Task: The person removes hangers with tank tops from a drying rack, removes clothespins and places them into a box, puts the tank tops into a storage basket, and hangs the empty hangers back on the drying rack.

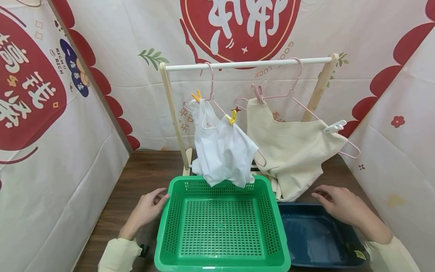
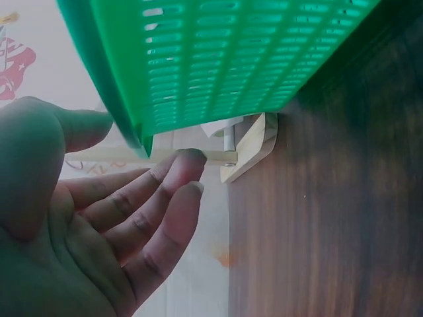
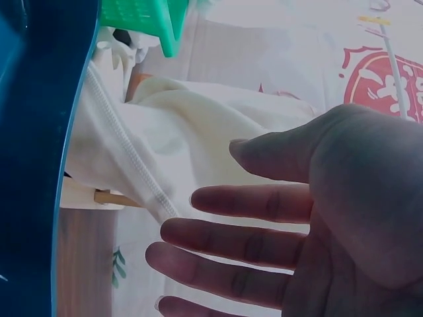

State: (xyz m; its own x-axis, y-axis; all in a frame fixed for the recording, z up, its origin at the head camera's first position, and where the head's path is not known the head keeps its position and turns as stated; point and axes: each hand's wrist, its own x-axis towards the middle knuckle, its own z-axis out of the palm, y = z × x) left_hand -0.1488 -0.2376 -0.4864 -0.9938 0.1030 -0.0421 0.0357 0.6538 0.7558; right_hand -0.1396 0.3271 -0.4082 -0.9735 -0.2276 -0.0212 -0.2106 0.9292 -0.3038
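Note:
A green perforated basket (image 1: pixel 219 260) stands at the front middle of the table. My left hand (image 1: pixel 147 209) is at its left rim, thumb tip right by the edge, fingers loosely bent below in the left wrist view. My right hand (image 1: pixel 343 206) hovers over the back right of a dark blue tray (image 1: pixel 312 260), fingers extended and holding nothing. Behind the basket a white garment (image 1: pixel 224 151) hangs from a pink hanger with an orange clip (image 1: pixel 196 96) and a yellow clip (image 1: pixel 232 118). Beside it hangs a cream garment (image 1: pixel 289 151), with a pink clip (image 1: pixel 258 93) and a white clip (image 1: pixel 334 127).
A wooden rack with a white rail (image 1: pixel 244 65) carries both hangers. Printed cloth walls (image 1: pixel 61 211) enclose the brown table (image 1: pixel 146 170) at the back and sides. The hem of the white garment overlaps the basket's back rim in the head view.

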